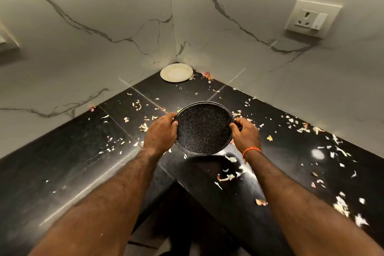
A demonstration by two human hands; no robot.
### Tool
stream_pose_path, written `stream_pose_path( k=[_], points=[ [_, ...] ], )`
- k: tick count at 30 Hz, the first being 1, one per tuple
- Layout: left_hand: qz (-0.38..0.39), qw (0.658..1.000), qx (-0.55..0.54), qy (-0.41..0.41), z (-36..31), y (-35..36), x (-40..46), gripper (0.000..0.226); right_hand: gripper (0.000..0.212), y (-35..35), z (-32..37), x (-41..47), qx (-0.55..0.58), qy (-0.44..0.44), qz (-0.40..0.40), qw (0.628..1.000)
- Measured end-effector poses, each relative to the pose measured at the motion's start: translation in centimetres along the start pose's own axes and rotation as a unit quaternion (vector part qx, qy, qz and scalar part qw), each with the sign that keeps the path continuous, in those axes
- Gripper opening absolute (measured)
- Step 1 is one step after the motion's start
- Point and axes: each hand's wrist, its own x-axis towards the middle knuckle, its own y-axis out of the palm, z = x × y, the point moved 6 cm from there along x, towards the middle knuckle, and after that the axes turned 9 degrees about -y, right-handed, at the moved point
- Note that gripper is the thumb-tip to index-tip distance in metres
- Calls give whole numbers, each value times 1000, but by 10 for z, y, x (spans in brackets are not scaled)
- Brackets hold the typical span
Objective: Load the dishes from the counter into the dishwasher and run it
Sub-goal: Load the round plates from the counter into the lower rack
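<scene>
text: none legible | labels: none | numbers: none

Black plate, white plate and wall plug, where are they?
black plate [204, 129], head view, middle of its speckled face
white plate [176, 72], head view, centre of the dish
wall plug [312, 19], head view, middle of the socket panel

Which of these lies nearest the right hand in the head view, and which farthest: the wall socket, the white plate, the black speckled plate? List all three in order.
1. black speckled plate: gripped by the right hand.
2. white plate: back in the counter corner.
3. wall socket: up on the right wall.
</scene>
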Motion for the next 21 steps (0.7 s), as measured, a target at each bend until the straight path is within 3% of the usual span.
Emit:
stream_pose_path(
  k=[5, 15, 21],
  points=[
    [8, 998, 8, 54, -15, 7, -23, 34, 21, -32, -11, -38, -9, 3, -33, 999],
    [50, 985, -26, 161, -48, 8, -44, 30, 18, -78, -2, -112, -66, 18, -137, 988],
    [102, 976, -66, 182, -53, 16, -72, 34, 20, -89, -1, -176, -91, 54, -183, 977]
  ],
)
